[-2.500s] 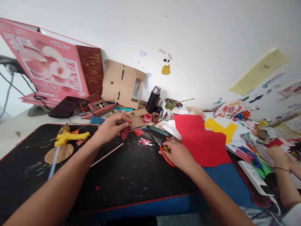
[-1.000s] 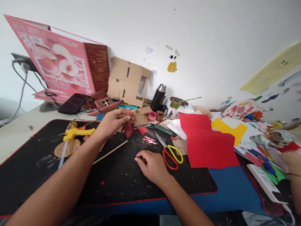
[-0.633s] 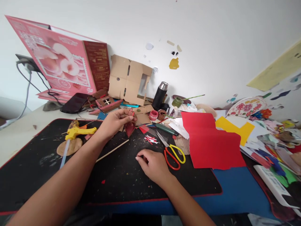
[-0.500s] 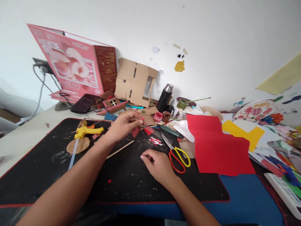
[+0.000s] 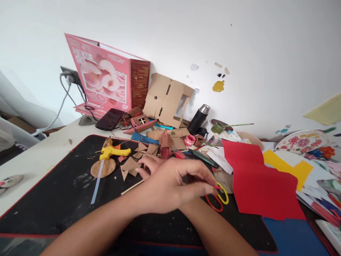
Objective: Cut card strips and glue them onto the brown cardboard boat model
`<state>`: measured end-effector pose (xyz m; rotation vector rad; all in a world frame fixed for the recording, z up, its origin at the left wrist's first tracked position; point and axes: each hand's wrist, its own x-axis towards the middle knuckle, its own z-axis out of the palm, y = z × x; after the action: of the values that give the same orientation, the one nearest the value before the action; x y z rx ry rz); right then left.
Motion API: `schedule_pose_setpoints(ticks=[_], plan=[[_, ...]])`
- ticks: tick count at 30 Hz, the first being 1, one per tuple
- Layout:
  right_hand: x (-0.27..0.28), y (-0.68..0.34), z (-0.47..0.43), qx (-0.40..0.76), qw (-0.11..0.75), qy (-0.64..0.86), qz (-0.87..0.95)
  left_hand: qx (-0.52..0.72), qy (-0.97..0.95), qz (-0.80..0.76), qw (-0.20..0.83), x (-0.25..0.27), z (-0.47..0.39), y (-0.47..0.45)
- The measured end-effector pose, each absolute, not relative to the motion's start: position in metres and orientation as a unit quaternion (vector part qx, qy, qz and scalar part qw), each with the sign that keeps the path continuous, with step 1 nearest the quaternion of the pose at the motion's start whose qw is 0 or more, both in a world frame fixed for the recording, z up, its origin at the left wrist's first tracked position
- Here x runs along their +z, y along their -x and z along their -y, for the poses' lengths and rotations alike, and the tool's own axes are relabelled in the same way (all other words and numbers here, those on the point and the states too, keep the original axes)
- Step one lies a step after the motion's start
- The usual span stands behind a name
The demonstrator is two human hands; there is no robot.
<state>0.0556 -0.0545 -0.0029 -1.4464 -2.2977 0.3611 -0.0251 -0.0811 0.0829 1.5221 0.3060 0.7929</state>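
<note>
My left hand (image 5: 181, 183) crosses over my right wrist, its fingers pinched around a small red piece (image 5: 217, 187), apparently paper. Just below those fingertips are the red and yellow handles of scissors (image 5: 216, 207); their blades are hidden behind the hand. My right hand (image 5: 150, 165) passes beneath the left and shows only partly, thumb and forefinger apart beside brown cardboard scraps (image 5: 130, 166). Behind it stands a small reddish-brown cardboard model (image 5: 165, 143). A thin wooden stick (image 5: 131, 187) lies near the right thumb.
A yellow glue gun (image 5: 114, 152) with a glue stick rests by a wooden disc (image 5: 109, 168) on the black mat (image 5: 66, 199). Red paper (image 5: 263, 188) covers the right side. Paint jars (image 5: 189, 140), a black flask (image 5: 199, 119) and a phone (image 5: 109, 119) stand or lie behind.
My left hand has swung right and nearer with the red piece, now over the right wrist. My right hand has moved left and forward to the cardboard scraps, its fingers opening. The view has shifted left.
</note>
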Motion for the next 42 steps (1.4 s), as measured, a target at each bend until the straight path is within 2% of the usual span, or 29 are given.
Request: schedule_pose_setpoints(ticks=[3,6,8,13,19,23,33,39,42], plan=[[0.010,-0.029,0.044,0.122,0.182,0.515,0.828,0.328,-0.673,-0.099,0.655,0.086,0.085,0.026],[0.026,-0.011,0.033,0.091,0.108,0.504,0.852,0.334,-0.656,-0.081,0.672,0.088,0.085,0.026],[0.030,-0.004,0.024,0.069,0.092,0.488,0.865,0.341,-0.643,-0.076,0.682,0.087,0.085,0.026],[0.008,0.007,-0.003,0.023,0.095,0.449,0.888,0.334,-0.608,-0.066,0.717,0.082,0.082,0.026],[-0.015,0.021,-0.018,0.023,0.060,0.435,0.898,0.339,-0.607,-0.066,0.716,0.080,0.078,0.027],[-0.012,0.022,-0.018,0.060,0.090,0.449,0.887,0.331,-0.610,-0.066,0.716,0.081,0.078,0.028],[-0.013,0.016,-0.019,0.214,0.246,0.474,0.818,0.314,-0.610,-0.066,0.725,0.076,0.081,0.020],[-0.010,0.015,-0.021,0.353,0.325,0.487,0.730,0.310,-0.595,-0.062,0.739,0.071,0.082,0.013],[-0.012,0.015,-0.024,0.460,0.369,0.456,0.667,0.290,-0.603,-0.063,0.741,0.071,0.084,0.013]])
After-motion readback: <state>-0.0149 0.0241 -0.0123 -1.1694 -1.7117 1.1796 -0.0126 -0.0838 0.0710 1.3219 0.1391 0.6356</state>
